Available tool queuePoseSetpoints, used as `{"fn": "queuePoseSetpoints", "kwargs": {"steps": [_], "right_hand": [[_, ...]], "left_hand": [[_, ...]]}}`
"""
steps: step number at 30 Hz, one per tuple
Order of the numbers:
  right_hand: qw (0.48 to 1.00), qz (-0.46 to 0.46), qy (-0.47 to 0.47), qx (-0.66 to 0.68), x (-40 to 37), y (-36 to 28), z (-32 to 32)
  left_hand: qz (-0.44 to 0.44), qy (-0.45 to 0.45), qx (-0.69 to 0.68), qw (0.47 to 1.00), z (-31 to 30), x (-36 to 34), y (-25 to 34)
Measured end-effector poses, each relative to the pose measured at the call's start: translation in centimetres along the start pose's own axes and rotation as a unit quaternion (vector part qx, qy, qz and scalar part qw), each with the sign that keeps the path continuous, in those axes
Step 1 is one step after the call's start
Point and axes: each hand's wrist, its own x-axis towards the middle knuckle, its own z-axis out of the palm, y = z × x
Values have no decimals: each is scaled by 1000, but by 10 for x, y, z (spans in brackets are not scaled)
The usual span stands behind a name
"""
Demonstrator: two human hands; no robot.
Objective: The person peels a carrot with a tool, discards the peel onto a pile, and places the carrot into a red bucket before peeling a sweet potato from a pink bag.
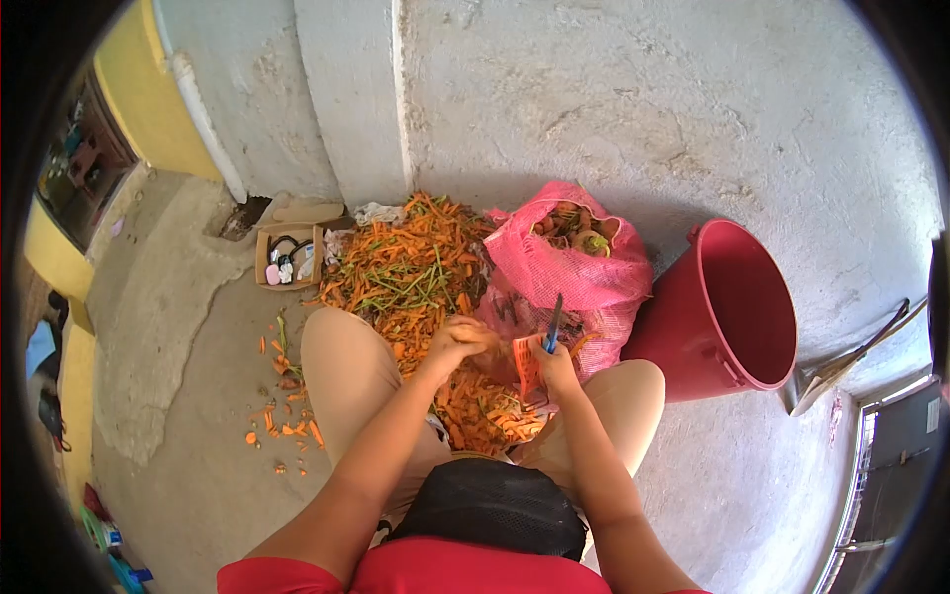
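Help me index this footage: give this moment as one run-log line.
left hand: holding blurred orange item | right hand: gripping blue-handled tool | ahead: orange scrap heap, open pink sack | right: red bin

I held a blue-handled knife (552, 335) and two orange-toned pieces.
The knife's dark, narrow blade pointed toward twelve o'clock from my right hand (560, 370); the bright orange slotted piece (525, 365) was just beside its handle, between seven and eight o'clock. The pale-orange piece (483, 338), blurred in my left hand (457, 343), lay toward nine.
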Motion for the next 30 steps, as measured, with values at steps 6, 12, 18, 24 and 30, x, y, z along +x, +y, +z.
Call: {"fn": "queuePoseSetpoints", "kwargs": {"steps": [6,12,18,24,30], "right_hand": [[981,41,-39,-187,1,30,22],[987,111,-34,-113,-6,25,40],[992,86,-22,-89,-5,26,42],[986,55,-13,-158,2,29,34],[981,55,23,-184,11,52,37]], "left_hand": [[102,40,-160,981,-8,7,-10],[41,14,-201,979,-3,0,-6],[7,18,-206,978,-4,-2,-3],[-4,-2,-190,982,-3,-2,2],[16,-14,-174,984,-9,3,-10]]}}
